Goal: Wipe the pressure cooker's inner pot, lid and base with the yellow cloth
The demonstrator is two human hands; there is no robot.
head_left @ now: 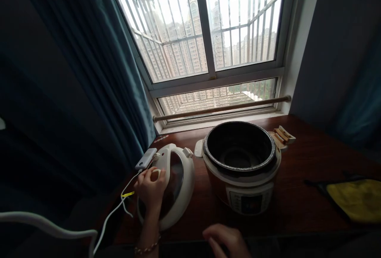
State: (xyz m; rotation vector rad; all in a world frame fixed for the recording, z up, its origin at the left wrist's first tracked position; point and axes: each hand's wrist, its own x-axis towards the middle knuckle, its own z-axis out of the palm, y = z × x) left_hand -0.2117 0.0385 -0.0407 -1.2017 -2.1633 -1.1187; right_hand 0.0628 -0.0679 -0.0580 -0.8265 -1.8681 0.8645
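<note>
I am holding the lid, lower left.
My left hand is curling around its edge; my right hand is lying loosely spread.

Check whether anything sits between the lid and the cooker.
Nothing visible does: the lid, under the left hand, lies beside the cooker with only bare table between; the right hand is nearer the front edge.
</note>
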